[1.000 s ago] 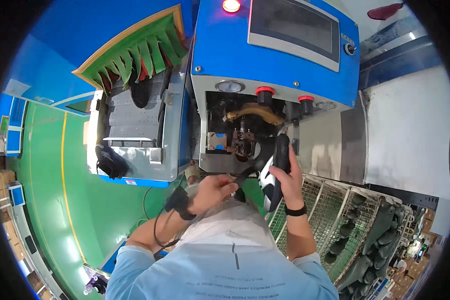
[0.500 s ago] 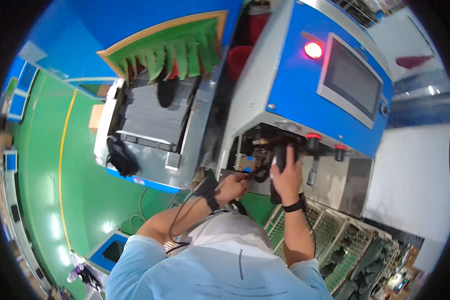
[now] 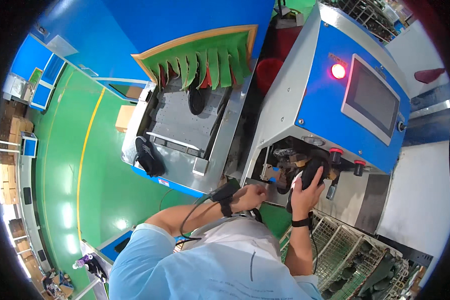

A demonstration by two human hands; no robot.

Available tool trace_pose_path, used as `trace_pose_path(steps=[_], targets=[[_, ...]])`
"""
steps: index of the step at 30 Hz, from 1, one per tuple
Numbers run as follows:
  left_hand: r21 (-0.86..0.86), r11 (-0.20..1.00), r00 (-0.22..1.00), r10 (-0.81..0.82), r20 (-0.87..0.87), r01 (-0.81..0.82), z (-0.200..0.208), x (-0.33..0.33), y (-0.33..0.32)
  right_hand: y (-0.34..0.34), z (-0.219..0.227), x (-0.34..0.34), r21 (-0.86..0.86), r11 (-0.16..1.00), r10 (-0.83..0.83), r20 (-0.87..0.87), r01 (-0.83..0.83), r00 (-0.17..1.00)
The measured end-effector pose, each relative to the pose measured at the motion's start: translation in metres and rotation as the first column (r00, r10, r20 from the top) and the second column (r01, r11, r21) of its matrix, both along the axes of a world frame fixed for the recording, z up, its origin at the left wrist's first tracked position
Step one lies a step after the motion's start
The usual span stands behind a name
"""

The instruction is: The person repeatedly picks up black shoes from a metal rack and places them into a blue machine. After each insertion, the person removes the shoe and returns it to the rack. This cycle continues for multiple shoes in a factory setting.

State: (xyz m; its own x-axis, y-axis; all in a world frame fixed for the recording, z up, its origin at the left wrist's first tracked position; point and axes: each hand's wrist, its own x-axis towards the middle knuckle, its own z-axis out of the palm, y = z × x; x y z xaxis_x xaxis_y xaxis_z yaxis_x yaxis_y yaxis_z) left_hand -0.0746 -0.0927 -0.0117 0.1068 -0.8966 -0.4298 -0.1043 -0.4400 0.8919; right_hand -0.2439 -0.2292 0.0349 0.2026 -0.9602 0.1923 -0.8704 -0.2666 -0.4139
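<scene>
A black shoe (image 3: pixel 312 172) is in my right hand (image 3: pixel 306 196), the fingers wrapped along its side, right under the opening of the blue and grey machine (image 3: pixel 305 100). Metal parts inside that opening sit close behind the shoe and partly hide it. My left hand (image 3: pixel 249 197) is closed, fingers curled in, just left of the opening and apart from the shoe. Whether anything small is between those fingers cannot be seen. A strap with a black device (image 3: pixel 226 191) is on my left wrist, and a black band (image 3: pixel 301 223) is round the right one.
To the left, a conveyor (image 3: pixel 177 117) with green strip curtains (image 3: pixel 205 67) carries a dark shoe (image 3: pixel 196 102); another black shoe (image 3: pixel 150 157) rests on its near corner. Red-topped knobs (image 3: pixel 336 152) hang under the machine's screen (image 3: pixel 372 100). A wire-mesh rack (image 3: pixel 330 245) stands at lower right.
The view has shifted, so the machines appear further right and lower. My left hand has drawn back from the opening. My right hand, with the shoe, has come slightly toward me.
</scene>
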Motion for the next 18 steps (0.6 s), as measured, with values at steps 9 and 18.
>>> trace_pose_path(steps=[9,18], targets=[[-0.066,0.981,0.982,-0.184,-0.032,0.182,0.047,-0.01,0.003,0.059,0.029,0.014,0.178,0.946,-0.252,-0.116,0.27,0.961],[-0.445,0.839,0.761,0.059,0.646,0.312,0.116,-0.029,-0.089,0.072,-0.007,-0.021,-0.119,0.988,0.075,-0.178,-0.098,0.981]])
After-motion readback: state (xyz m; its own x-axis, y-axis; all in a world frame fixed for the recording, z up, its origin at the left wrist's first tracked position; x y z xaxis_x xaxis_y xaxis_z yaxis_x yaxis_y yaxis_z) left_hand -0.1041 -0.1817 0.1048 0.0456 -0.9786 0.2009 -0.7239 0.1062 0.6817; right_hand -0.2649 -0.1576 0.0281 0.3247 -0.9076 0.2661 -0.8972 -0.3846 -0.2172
